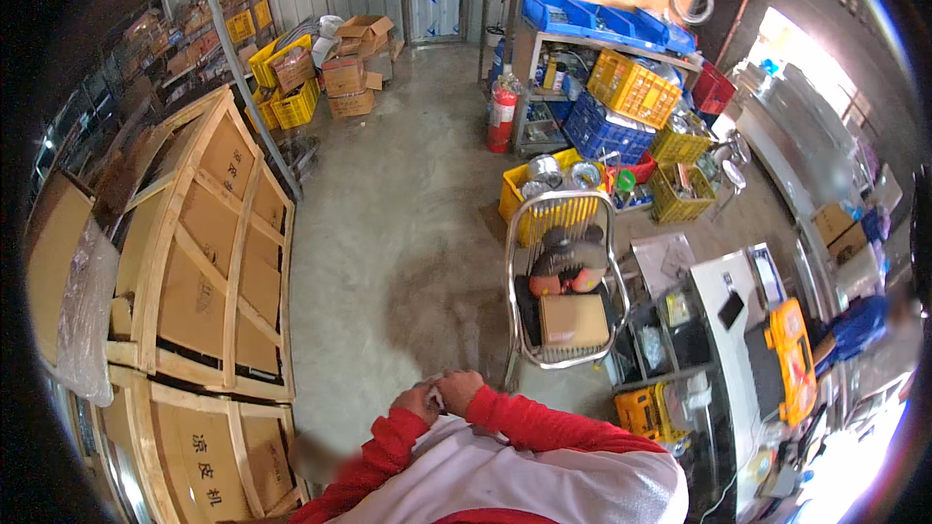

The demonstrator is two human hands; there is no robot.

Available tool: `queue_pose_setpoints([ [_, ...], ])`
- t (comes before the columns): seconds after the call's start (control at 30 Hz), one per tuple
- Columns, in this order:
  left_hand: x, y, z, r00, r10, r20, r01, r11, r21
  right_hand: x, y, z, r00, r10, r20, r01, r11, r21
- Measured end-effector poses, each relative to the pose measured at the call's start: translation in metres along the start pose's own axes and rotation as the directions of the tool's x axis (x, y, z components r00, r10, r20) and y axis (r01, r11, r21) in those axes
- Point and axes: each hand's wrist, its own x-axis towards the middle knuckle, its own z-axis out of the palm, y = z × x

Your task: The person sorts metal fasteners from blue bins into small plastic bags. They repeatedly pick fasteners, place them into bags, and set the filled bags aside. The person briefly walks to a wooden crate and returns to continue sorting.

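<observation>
Red sleeves (pixel 529 419), yellow crates (pixel 633 87), blue crate (pixel 604 132), red extinguisher (pixel 501 119)

Wooden crates (pixel 209 233) with cardboard panels stand at left on the concrete floor (pixel 388 213). A metal cart (pixel 563 281) carries a cardboard box (pixel 573 320). A red fire extinguisher (pixel 501 116) stands beside shelving loaded with yellow baskets (pixel 631 87) and blue bins (pixel 592 19). A yellow case (pixel 791 359), possibly a toolbox, lies on the desk (pixel 728 330).

Person's wearing a white vest-style top over bright red long sleeves, cuffs bunched right at the wrists. Left hand (pixel 419 398) and right hand (pixel 458 389) are bare, no gloves.
</observation>
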Motion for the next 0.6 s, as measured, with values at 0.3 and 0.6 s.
queue_pose_setpoints([
  [0.3, 0.280, -0.020, -0.109, 0.956, 0.002, -0.294, 0.007, 0.999, 0.032, 0.282, 0.123, -0.091, 0.996, -0.083, -0.036, 0.081, 0.996, -0.044],
  [0.6, 0.616, 0.059, -0.276, 0.955, 0.292, 0.045, -0.295, 0.936, 0.192, 0.494, 0.308, -0.261, 0.953, 0.228, -0.201, -0.216, 0.973, 0.080],
])
